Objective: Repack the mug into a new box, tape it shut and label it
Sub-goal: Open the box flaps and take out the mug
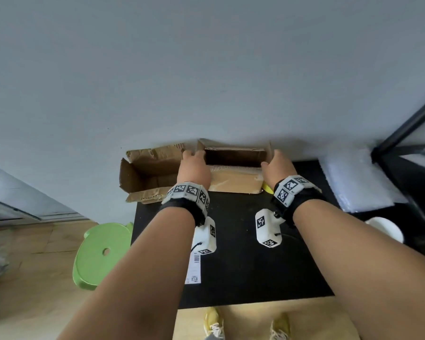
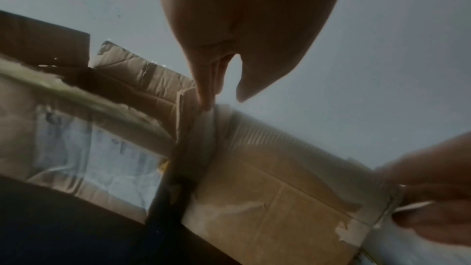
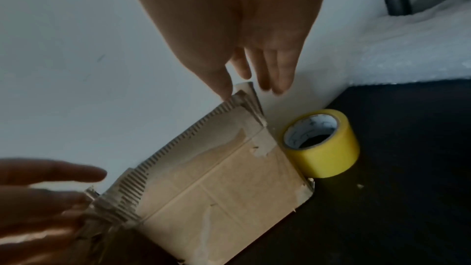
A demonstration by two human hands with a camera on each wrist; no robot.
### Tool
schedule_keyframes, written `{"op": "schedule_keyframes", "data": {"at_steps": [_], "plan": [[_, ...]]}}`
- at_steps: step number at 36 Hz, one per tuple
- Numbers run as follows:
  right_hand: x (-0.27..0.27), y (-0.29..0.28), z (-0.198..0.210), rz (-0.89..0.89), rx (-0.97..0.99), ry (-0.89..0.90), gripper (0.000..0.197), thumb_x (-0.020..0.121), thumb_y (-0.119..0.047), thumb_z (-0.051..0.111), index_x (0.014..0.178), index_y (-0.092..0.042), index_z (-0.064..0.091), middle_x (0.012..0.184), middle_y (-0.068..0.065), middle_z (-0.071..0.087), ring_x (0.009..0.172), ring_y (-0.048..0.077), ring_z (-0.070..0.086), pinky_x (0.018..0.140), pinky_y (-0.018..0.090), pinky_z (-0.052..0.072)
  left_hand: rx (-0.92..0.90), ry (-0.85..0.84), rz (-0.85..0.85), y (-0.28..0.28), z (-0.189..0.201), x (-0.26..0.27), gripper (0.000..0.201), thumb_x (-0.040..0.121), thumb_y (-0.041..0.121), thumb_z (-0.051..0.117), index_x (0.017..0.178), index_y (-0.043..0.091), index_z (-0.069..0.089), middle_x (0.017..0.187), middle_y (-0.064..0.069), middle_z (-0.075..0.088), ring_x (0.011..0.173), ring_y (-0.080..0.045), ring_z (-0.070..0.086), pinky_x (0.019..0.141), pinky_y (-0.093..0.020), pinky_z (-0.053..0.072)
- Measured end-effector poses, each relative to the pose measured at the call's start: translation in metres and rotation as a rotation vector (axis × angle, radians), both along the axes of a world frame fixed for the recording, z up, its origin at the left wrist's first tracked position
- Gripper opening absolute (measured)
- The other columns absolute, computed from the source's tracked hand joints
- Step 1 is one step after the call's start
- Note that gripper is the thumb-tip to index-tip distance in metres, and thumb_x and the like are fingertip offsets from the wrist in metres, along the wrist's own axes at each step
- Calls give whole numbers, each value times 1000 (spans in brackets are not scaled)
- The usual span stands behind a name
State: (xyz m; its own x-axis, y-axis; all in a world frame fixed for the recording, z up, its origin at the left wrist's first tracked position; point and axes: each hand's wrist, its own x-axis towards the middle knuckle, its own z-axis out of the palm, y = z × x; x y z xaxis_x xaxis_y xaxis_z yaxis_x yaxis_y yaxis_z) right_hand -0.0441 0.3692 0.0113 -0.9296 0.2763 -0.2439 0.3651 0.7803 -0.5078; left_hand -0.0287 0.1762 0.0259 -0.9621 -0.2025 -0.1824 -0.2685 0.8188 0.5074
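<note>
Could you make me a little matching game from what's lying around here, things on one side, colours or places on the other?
Things:
1. tape roll
2. stool
3. label
4. bubble wrap

Descriptions:
A. green, on the floor left of the table
B. yellow, beside the box that both hands are at
C. clear, at the table's far right
D. white with a barcode, flat on the black table

Pairs: 1-B, 2-A, 3-D, 4-C

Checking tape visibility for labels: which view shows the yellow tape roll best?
Right wrist: the yellow tape roll is whole, standing on the black table beside the box. The head view catches only a yellow sliver behind the right hand. The left wrist view shows none of it.
</note>
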Motion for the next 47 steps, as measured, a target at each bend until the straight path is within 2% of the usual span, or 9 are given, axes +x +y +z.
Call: {"op": "schedule_keyframes", "data": {"at_steps": [5, 11, 16, 18, 25, 29, 32, 39, 47], "plan": [[-5, 4, -7, 9, -66, -78, 33, 96, -25, 44, 123, -8, 50, 97, 7, 62, 84, 26, 60, 77, 38, 49, -43, -102, 47, 9, -7, -3, 37, 99, 10, 38, 135, 9, 47, 137, -15, 37, 116, -32, 51, 93, -36, 44], [-3, 8, -9, 26, -64, -83, 13, 90, -23, 47, 96, -12, 45, 69, 1, 45, 58, 16, 42, 50, 31, 27, -80, -43, 55, 19, -14, 7, 37, 98, 9, 37, 132, 5, 51, 136, -13, 42, 118, -31, 51, 94, -36, 42], [3, 11, -13, 25, -13, -79, 14, 96, -24, 50, 94, -11, 52, 87, 7, 55, 83, 27, 55, 65, 31, 36, -65, 79, 81, 19, -17, 22, 35, 101, 23, 36, 116, 3, 59, 125, -14, 52, 107, -29, 55, 83, -32, 42], [9, 15, -13, 20, 5, -68, 23, 97, -18, 48, 76, -10, 45, 89, 10, 54, 85, 29, 53, 67, 30, 35, -15, 92, 133, 19, -19, 28, 37, 100, 33, 39, 114, 6, 60, 124, -11, 51, 98, -26, 57, 75, -29, 39], [42, 35, -7, 32, -75, -44, 31, 93, -10, 44, 63, -13, 38, 67, 4, 44, 68, 26, 46, 48, 28, 24, 92, 171, 219, 35, -24, 74, 16, 89, 23, 50, 103, 14, 53, 113, -2, 46, 83, -18, 50, 69, -28, 37], [63, 54, -8, 73, -167, -43, 21, 89, -14, 46, 69, -11, 50, 81, 13, 61, 77, 34, 64, 70, 42, 55, 151, 259, 308, 54, -31, 111, 14, 83, 20, 56, 94, 16, 50, 104, 2, 45, 83, -15, 49, 70, -24, 36], [75, 72, -10, 116, -202, -46, 18, 89, -18, 46, 91, -11, 62, 84, 10, 61, 81, 34, 66, 76, 49, 58, 177, 297, 387, 76, -35, 136, 17, 82, 17, 57, 96, 17, 47, 104, 3, 41, 83, -15, 47, 71, -24, 35], [100, 110, -10, 189, -243, -4, 38, 96, -33, 41, 69, -12, 59, 77, 13, 65, 75, 33, 68, 77, 49, 57, 180, 304, 475, 121, -45, 175, 29, 85, 16, 57, 112, 11, 48, 115, -1, 42, 86, -14, 49, 61, -15, 31], [113, 133, -20, 301, -207, -24, 34, 98, -28, 44, 67, -17, 52, 77, 9, 65, 78, 29, 67, 75, 41, 55, -39, 230, 385, 144, -51, 187, 43, 89, 21, 53, 131, 11, 45, 138, -5, 36, 124, -21, 40, 97, -31, 42]]}}
